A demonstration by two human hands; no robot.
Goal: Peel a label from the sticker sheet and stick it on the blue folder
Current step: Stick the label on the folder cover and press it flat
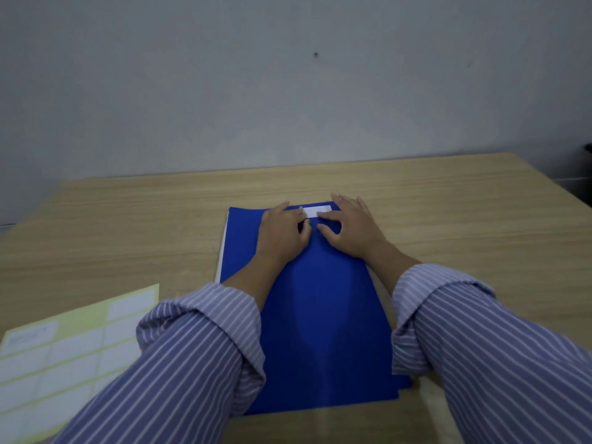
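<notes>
A white label (pixel 315 211) is laid flat near the far edge of the blue folder (pixel 320 315), which is set lengthwise at the middle of the table (pixel 128 219). The label is pressed down at both ends, under the fingertips of the left hand (pixel 282 233) and the right hand (pixel 352 227), both spread flat with nothing pinched. The sticker sheet (pixel 64 357) is left at the table's near left corner, well apart from both hands.
</notes>
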